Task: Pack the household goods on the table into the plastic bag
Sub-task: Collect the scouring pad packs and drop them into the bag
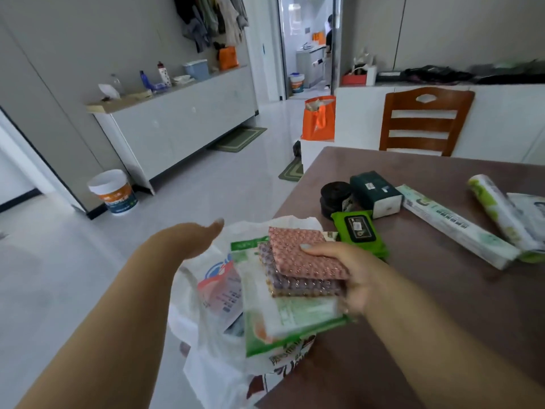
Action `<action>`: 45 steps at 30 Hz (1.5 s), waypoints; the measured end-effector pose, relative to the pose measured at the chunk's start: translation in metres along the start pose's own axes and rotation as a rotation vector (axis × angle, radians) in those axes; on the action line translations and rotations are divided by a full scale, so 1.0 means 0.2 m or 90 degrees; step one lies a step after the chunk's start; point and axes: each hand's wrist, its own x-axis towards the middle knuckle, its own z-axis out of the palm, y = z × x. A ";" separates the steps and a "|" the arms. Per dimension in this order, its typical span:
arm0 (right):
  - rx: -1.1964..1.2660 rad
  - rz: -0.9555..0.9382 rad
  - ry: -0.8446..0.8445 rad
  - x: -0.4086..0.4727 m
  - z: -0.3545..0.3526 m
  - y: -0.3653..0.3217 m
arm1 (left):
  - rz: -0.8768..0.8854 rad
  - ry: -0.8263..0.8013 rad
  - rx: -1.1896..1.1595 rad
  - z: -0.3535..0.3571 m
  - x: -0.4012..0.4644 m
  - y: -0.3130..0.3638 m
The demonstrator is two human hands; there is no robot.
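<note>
A white plastic bag (206, 293) hangs at the brown table's (442, 305) left edge. My left hand (191, 237) is at the bag's rim; its fingers are hidden behind the plastic, only the thumb shows. My right hand (345, 270) grips a stack above the bag's mouth: pink and purple scouring pads (300, 261) on top of a green-and-white flat packet (289, 317). On the table lie green wet wipes (359, 231), a black roll (336, 199), a dark green tissue pack (374, 193), a long white-green box (454, 225) and a green-white roll (498, 211).
A wooden chair (424, 122) stands behind the table. An orange bag (320, 119) sits on a white unit at the table's far left corner. A white bucket (113, 191) stands on the floor by the long sideboard (177, 113). Another person stands in the far doorway (328, 33).
</note>
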 end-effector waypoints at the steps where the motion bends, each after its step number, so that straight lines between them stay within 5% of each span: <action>1: -0.001 -0.006 0.031 0.02 0.01 0.00 | -0.013 -0.035 0.026 0.02 0.00 -0.02; 6: -0.012 -0.012 0.036 0.11 0.15 0.03 | -0.044 -0.132 -0.025 0.06 -0.05 -0.07; 10: 0.006 -0.070 0.078 0.22 0.24 0.06 | -0.020 -0.091 0.000 0.02 -0.04 -0.10; 16: -0.384 -0.065 0.092 0.20 0.38 0.26 | 0.001 -0.076 -0.109 -0.05 -0.02 -0.08; 18: -0.567 -0.204 0.199 0.18 0.31 0.21 | 0.000 -0.070 -0.117 -0.05 -0.01 -0.07; 20: -0.676 -0.328 0.443 0.20 0.20 0.11 | 0.005 -0.052 -0.114 -0.05 0.01 -0.07; 22: -0.638 -0.321 0.580 0.28 0.10 0.00 | 0.015 -0.028 -0.110 -0.04 0.02 -0.06; 26: -0.540 -0.234 0.412 0.42 -0.01 -0.09 | 0.035 -0.011 -0.128 -0.03 0.05 -0.02; 35: -0.172 -0.342 0.492 0.24 -0.24 -0.09 | 0.129 0.068 -0.198 -0.08 0.07 0.06; 45: -0.112 -0.428 0.796 -0.25 -0.71 -0.16 | 0.336 -0.047 -0.318 0.00 -0.07 0.70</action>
